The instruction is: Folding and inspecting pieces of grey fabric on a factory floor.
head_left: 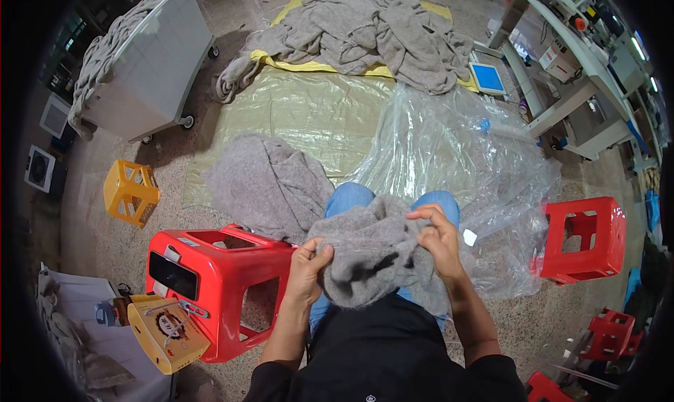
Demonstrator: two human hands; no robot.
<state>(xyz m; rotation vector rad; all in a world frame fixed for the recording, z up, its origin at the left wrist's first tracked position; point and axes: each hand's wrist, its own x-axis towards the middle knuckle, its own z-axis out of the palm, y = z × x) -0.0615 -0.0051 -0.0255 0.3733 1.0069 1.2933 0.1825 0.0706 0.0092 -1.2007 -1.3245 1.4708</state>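
Note:
A piece of grey-brown knitted fabric [368,237] is bunched over my jeans-clad knees. My left hand [306,267] is closed on its left edge, thumb against the fingers. At the upper right edge, my right hand [438,242] pinches the same piece, with its index finger bent above the thumb. Folds between the hands form a dark hollow in the cloth. A larger heap of matching knit [267,181] lies just beyond my left hand, on the ground sheet. The exact garment part cannot be made out.
At my left, a red stool [217,258] bears a phone [172,274], with a yellow box [167,335] beside it. Plastic sheeting [449,149] covers the floor ahead. Beyond lie a big knit pile [358,30], a wheeled cart [151,65] and a machine table [562,44]. Another red stool [583,240] stands right.

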